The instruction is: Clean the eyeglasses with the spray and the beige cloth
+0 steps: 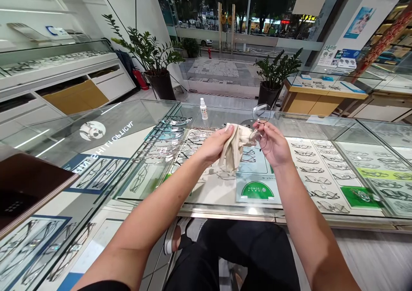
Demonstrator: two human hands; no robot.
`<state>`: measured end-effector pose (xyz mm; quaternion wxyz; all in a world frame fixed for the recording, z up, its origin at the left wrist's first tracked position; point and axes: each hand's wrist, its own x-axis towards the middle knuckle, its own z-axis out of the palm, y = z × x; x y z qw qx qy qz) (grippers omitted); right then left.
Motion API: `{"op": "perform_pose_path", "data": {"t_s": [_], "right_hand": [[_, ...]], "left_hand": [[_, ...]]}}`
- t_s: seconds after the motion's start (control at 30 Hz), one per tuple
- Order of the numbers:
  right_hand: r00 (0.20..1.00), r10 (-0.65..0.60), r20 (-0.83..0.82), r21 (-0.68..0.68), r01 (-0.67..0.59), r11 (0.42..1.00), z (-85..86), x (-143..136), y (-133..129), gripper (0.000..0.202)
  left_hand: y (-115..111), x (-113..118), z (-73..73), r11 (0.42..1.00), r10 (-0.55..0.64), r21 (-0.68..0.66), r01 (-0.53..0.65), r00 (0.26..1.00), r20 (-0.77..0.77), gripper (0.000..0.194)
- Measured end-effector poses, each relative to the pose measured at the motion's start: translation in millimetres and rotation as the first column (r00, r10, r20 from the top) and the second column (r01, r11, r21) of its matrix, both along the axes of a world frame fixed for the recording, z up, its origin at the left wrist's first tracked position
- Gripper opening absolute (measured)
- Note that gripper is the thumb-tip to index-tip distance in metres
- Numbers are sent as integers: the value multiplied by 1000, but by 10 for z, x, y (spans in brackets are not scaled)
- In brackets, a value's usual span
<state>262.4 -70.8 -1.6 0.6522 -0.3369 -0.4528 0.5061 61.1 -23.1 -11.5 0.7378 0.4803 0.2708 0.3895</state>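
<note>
Pinched in my left hand (216, 145) is a beige cleaning cloth (234, 147), its lower part hanging down over the glass counter. My right hand (273, 143) is closed on a pair of thin-rimmed round eyeglasses (262, 113), turned so that one lens is above the fingers and the other below. The cloth reaches to the lower lens; whether it presses on the lens I cannot tell. Both hands are above the display case. Behind them a small white spray bottle (204, 109) stands upright on the glass.
Rows of eyeglass frames (310, 169) lie inside the glass display case (222, 209). A dark brown box-like object (28, 188) is at the left edge. Beyond the counter are two potted plants (161, 83) and a glass door. A wooden display table (317, 98) stands back right.
</note>
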Motion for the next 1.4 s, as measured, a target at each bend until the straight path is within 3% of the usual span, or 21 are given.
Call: {"op": "perform_pose_path", "data": {"t_s": [0.13, 0.23, 0.5, 0.67, 0.9, 1.2, 1.4], "right_hand": [[999, 43, -2, -35, -43, 998, -40, -16, 11, 18], [997, 76, 3, -41, -76, 996, -79, -67, 29, 21], [992, 126, -11, -57, -127, 990, -141, -192, 41, 26], [997, 75, 7, -27, -75, 997, -162, -260, 42, 26], [999, 28, 42, 58, -30, 998, -215, -270, 80, 18], [992, 55, 115, 50, -61, 997, -186, -241, 61, 14], [999, 21, 26, -1, -21, 1000, -177, -272, 62, 20]], "left_hand": [[-81, 37, -29, 991, -131, 7, 132, 991, -40, 59], [-145, 63, -18, 985, -168, 38, 168, 986, -23, 57], [-157, 143, -72, 996, -85, 8, 85, 995, 44, 55], [-148, 185, -157, 998, -58, 14, 58, 998, 25, 61], [-221, 223, -107, 999, -6, 35, 5, 1000, 30, 61], [-196, 180, -65, 990, -92, -95, 101, 991, 94, 64], [-207, 161, -69, 995, -60, -71, 65, 995, 74, 81]]}}
